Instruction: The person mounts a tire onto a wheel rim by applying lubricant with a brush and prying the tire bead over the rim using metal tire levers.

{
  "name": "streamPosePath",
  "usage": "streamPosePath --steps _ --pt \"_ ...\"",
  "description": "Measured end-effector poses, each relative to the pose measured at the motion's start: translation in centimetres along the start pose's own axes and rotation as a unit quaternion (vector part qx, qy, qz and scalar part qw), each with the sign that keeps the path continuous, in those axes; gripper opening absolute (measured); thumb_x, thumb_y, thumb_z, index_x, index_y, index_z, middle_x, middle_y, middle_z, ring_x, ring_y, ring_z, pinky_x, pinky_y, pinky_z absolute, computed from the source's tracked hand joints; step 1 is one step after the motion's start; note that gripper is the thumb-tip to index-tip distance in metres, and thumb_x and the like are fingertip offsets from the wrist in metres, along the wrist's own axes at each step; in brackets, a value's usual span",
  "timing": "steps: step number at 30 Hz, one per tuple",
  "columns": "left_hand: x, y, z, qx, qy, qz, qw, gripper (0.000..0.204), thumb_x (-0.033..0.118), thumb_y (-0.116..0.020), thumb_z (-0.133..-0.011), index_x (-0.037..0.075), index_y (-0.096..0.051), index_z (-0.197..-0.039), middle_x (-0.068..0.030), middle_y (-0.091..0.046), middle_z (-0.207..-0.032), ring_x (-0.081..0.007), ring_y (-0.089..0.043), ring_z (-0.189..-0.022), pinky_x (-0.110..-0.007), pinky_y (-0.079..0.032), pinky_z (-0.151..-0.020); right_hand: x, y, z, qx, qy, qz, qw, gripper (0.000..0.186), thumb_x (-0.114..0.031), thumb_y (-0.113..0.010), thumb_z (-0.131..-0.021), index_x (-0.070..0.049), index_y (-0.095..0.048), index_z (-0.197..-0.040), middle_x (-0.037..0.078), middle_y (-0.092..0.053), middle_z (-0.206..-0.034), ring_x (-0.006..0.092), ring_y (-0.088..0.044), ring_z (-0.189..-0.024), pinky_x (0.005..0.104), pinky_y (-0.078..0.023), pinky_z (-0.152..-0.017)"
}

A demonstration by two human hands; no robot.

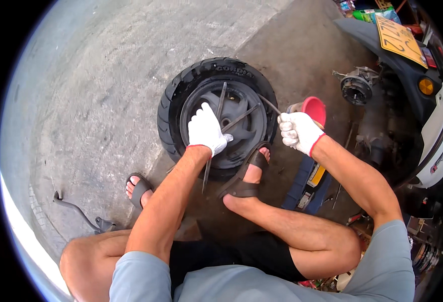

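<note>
A scooter wheel with a black tyre point(170, 100) and a grey rim point(246, 95) lies flat on the floor before me. Two metal tyre levers point(241, 117) cross over the rim. My left hand point(206, 130), in a white glove, is closed around them near the hub; the palm side is hidden. Also gloved, my right hand point(297, 132) grips another tyre lever point(270, 104), whose far end meets the tyre's inner edge on the right. My right sandalled foot point(253, 173) presses against the tyre's near right side.
A red-rimmed container point(314, 109) and a blue case point(304, 186) stand right of the wheel. Further right is a partly dismantled white scooter point(440, 136) with an exposed hub point(356, 89). A bent metal bar point(78, 211) lies at left, beyond my left foot point(140, 191).
</note>
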State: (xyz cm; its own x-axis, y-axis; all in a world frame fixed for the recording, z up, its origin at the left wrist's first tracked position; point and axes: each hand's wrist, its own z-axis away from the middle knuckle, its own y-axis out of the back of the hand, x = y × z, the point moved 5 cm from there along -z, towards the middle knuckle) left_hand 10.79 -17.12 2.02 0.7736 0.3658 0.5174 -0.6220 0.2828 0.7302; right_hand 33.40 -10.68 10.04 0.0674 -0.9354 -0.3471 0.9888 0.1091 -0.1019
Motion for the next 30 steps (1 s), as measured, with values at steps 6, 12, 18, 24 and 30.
streamPosePath --steps 6,12,18,24,30 --pt "-0.2 0.4 0.2 -0.001 -0.001 -0.001 1.0 0.115 0.045 -0.09 -0.065 -0.013 -0.027 -0.143 -0.0253 -0.056 -0.121 -0.038 -0.06 -0.109 -0.043 -0.051 -0.092 2.4 -0.9 -0.9 0.014 0.041 -0.008 0.999 0.025 -0.015 -0.041 -0.099 -0.017 -0.044 -0.074 -0.008 -0.034 -0.057 0.007 -0.027 -0.041 0.0244 -0.021 -0.04" --pt "-0.8 -0.6 0.4 0.035 -0.021 -0.019 0.999 0.119 0.048 -0.088 -0.066 -0.012 -0.025 -0.147 -0.0261 -0.055 -0.125 -0.0386 -0.06 -0.11 -0.043 -0.05 -0.095 8.4 -5.5 -3.9 0.128 0.186 -0.015 0.974 0.022 -0.019 -0.048 -0.099 -0.015 -0.042 -0.078 -0.001 -0.043 -0.059 0.0118 -0.037 -0.042 0.0289 -0.028 -0.038" --pt "0.6 -0.2 -0.1 -0.001 -0.017 0.004 1.0 0.123 0.053 -0.087 -0.066 -0.009 -0.022 -0.151 -0.0274 -0.054 -0.13 -0.0383 -0.059 -0.117 -0.042 -0.048 -0.1 12.2 -4.1 -8.7 0.234 0.362 0.152 0.889 0.018 -0.022 -0.046 -0.101 -0.006 -0.048 -0.094 0.007 -0.051 -0.062 0.0199 -0.054 -0.045 0.0339 -0.042 -0.038" --pt "-1.5 -0.7 0.2 0.013 0.0 0.011 1.0 0.122 0.051 -0.087 -0.067 -0.005 -0.022 -0.152 -0.0266 -0.053 -0.134 -0.0378 -0.057 -0.122 -0.041 -0.047 -0.103 13.8 -6.6 -8.5 0.207 0.191 0.148 0.948 0.016 -0.022 -0.043 -0.103 -0.006 -0.046 -0.102 0.008 -0.057 -0.068 0.0216 -0.058 -0.045 0.0333 -0.043 -0.038" --pt "-1.1 -1.0 0.4 -0.003 0.008 0.01 1.0 0.122 0.049 -0.088 -0.067 -0.007 -0.021 -0.152 -0.0285 -0.049 -0.137 -0.0396 -0.054 -0.124 -0.041 -0.045 -0.106 11.6 1.2 -6.6 0.241 0.201 0.504 0.805 0.025 -0.027 -0.051 -0.095 -0.005 -0.057 -0.105 0.023 -0.069 -0.099 0.0431 -0.066 -0.098 0.0504 -0.052 -0.083"
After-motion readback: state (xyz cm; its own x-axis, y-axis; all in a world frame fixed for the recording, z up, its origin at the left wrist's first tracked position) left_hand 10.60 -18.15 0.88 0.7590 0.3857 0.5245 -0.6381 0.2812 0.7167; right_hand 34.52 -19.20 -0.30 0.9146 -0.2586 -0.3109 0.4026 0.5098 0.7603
